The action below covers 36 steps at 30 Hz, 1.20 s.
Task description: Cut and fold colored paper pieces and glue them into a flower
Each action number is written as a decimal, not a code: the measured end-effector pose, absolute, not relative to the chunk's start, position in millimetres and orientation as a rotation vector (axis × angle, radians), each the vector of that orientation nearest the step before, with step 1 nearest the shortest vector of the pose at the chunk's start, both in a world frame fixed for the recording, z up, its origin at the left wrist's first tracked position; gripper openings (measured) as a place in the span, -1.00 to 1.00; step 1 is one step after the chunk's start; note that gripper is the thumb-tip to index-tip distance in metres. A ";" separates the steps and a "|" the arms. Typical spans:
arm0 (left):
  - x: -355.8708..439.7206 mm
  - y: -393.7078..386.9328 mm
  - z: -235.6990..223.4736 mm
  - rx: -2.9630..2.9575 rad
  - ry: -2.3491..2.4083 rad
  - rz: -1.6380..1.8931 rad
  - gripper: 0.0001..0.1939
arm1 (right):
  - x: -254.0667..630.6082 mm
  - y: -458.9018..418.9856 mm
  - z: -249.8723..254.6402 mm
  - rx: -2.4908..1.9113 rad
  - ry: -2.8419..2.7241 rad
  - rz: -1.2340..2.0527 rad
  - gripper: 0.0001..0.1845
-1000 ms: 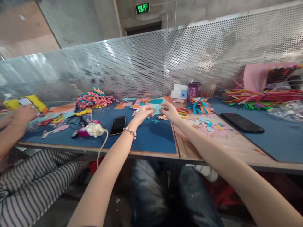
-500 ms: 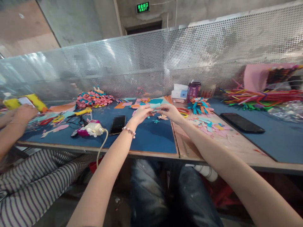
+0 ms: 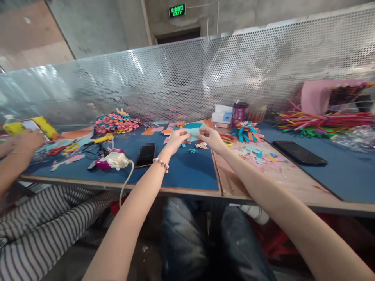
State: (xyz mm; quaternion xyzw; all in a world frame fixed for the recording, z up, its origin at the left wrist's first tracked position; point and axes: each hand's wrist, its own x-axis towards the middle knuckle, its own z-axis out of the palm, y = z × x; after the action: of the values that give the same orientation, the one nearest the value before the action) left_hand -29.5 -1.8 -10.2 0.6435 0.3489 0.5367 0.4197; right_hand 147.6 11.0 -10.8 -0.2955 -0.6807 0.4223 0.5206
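Observation:
Between my two hands is a small light-blue piece of paper, raised a little above the blue mat. My left hand pinches its left edge, and a beaded bracelet circles that wrist. At the right edge, the fingers of my right hand are closed on the same piece. Just below the hands lie a small blue paper cutout and some peach scraps. Behind them are sheets of coloured paper, partly hidden by my hands.
A phone and a white power strip with a cord sit to the left. Paper scraps and a second phone lie right. A perforated metal screen closes the back. Another person's hand is at far left.
Half a second ago the blue paper was tilted nearly edge-on between my fingers; now its face shows again, much as one second ago. My hands have barely shifted.

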 end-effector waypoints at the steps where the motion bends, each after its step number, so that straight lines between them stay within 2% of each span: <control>1: -29.1 -1.8 -10.2 1.617 0.868 1.360 -0.70 | 147.2 11.6 -11.9 -0.714 -1.673 1.014 -0.79; 7: -28.5 0.4 -9.8 1.599 0.911 1.419 -0.72 | 144.9 14.1 -19.5 -0.742 -1.712 0.930 -0.92; 17: -30.7 1.6 -4.4 1.407 0.817 1.492 -0.82 | 145.9 15.8 -25.5 -0.704 -2.112 0.063 -0.57; 22: -28.0 -1.4 -2.4 1.442 0.761 1.407 -0.71 | 145.6 14.0 -28.3 -0.776 -2.188 -0.130 -0.54; 25: -26.6 -2.0 -3.8 1.442 0.814 1.427 -0.62 | 145.2 13.4 -27.6 -0.756 -2.105 0.009 -0.59; 30: -26.9 0.8 -8.2 1.528 0.889 1.420 -0.53 | 142.1 17.4 -26.8 -0.834 -1.862 0.550 -0.71; 33: -28.5 4.9 -11.9 1.595 0.916 1.428 -0.53 | 139.3 18.9 -27.0 -0.798 -1.719 0.855 -0.84; 36: -29.5 8.7 -15.6 1.666 0.928 1.452 -0.58 | 137.3 17.5 -26.2 -0.780 -1.589 1.024 -0.91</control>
State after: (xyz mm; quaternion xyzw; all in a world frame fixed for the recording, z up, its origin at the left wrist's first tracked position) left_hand -29.5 8.7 -15.6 0.6476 0.3605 0.5643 0.3637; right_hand 137.3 17.5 -26.2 -0.3255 -0.6632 0.4273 0.5212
